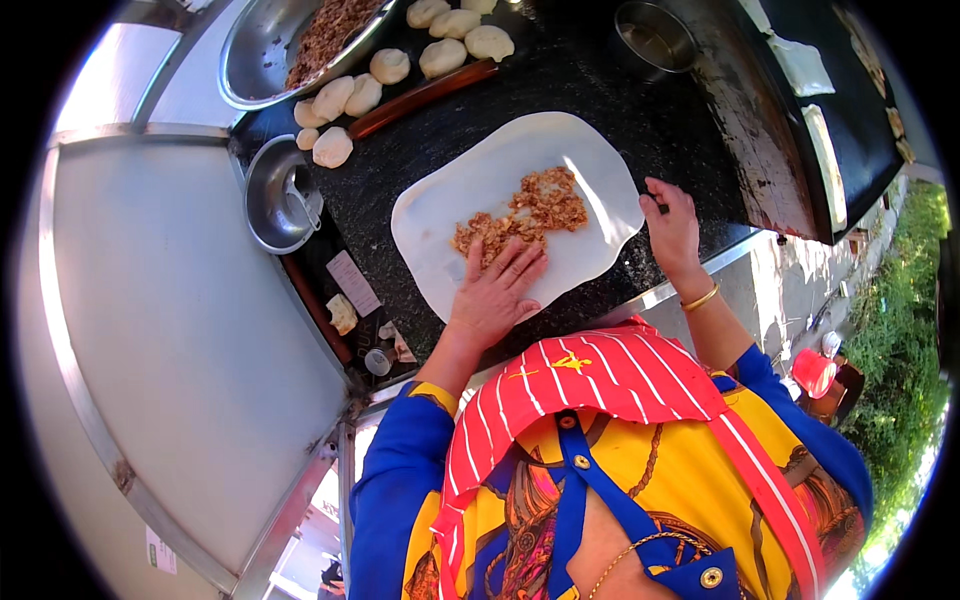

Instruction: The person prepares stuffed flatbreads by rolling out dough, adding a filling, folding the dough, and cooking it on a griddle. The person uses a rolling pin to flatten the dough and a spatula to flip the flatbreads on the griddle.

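A thin, pale sheet of rolled-out dough [430, 220] lies on the black speckled worktop, with brown minced filling [548, 200] spread over its middle. My left hand [498, 290] rests flat on the near left part of the filling, fingers stretched out and touching it. Just beside the right edge of the dough, my right hand [674, 228] hovers with its thumb and forefinger apart and the other fingers loosely curled. Nothing shows in it; whether it touches the dough edge I cannot tell.
A large steel bowl of filling [335, 45], several dough balls [443, 58] and a wooden rolling pin [425, 97] are at the back left. A smaller steel bowl [280, 195] stands left. A round tin [654, 38] and a griddle with dough pieces [825, 160] are right.
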The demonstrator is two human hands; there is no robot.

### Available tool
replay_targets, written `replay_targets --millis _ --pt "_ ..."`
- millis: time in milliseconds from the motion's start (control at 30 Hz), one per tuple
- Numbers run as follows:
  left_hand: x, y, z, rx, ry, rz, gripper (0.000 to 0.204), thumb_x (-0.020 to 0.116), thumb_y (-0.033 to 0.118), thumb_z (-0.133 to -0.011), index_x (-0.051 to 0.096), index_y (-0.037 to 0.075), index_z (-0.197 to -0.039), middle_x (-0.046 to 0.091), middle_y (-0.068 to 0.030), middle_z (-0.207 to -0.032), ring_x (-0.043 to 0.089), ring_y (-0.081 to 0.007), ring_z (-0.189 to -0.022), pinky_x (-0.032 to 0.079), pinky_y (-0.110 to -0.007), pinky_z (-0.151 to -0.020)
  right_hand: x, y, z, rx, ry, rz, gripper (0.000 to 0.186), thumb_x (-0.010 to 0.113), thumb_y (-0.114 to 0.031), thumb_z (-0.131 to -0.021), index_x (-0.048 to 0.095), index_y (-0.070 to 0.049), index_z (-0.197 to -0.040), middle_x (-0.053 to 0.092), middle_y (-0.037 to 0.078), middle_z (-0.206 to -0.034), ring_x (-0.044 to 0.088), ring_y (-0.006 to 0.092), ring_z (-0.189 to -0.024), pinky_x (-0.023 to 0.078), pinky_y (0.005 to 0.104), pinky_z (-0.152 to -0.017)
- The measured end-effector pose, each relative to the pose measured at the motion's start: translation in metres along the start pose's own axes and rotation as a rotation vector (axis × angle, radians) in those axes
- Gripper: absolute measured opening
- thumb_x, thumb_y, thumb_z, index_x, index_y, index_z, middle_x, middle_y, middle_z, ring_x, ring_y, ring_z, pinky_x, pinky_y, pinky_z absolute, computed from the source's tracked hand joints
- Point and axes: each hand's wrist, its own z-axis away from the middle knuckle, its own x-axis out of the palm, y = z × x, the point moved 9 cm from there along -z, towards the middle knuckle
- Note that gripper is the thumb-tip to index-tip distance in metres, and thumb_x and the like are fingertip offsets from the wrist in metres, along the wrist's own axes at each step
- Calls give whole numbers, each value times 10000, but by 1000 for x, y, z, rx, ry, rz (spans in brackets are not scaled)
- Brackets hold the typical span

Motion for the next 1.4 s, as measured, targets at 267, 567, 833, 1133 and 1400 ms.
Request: replay_targets --millis 267,567,833,1133,1400 --pt "-49 -26 -13 52 222 91 424 643 338 -888 615 272 -1306 559 -5 -1366 447 -196 -1341 115 -596 -1179 11 24 20 456 -71 -107 476 729 -240 -821 609 -52 -1241 686 152 -1050 656 294 -988 513 384 -868" --pt "-81 -55 -207 -2 177 254 154 684 91 -808 706 163 -942 678 -16 -942 633 -233 -1009 442 -449 -945 25 40 2 564 -151 158 202 790 -257 -757 696 -97 -836 726 117 -919 691 298 -920 537 413 -797" --pt "-63 -69 -264 -71 -14 165 140 726 127 -776 657 106 -895 661 -89 -1091 650 -298 -1013 525 -428 -830 26 24 5 464 -272 98 254 720 -199 -769 642 -60 -967 701 179 -943 664 359 -979 522 430 -837" --pt "-47 -58 -277 -49 -168 177 96 700 104 -780 659 82 -864 687 -111 -1007 657 -311 -975 528 -426 -794 31 23 1 286 -143 48 173 703 -168 -798 649 -38 -898 691 164 -856 682 317 -850 536 402 -783" --pt "-88 -86 -231 -62 -111 721 105 694 63 -809 645 29 -895 649 -73 -835 624 -178 -797 496 -324 -715 41 10 33 371 -212 -769 55 675 -11 -881 638 -15 -920 646 15 -827 609 89 -757 508 246 -685"
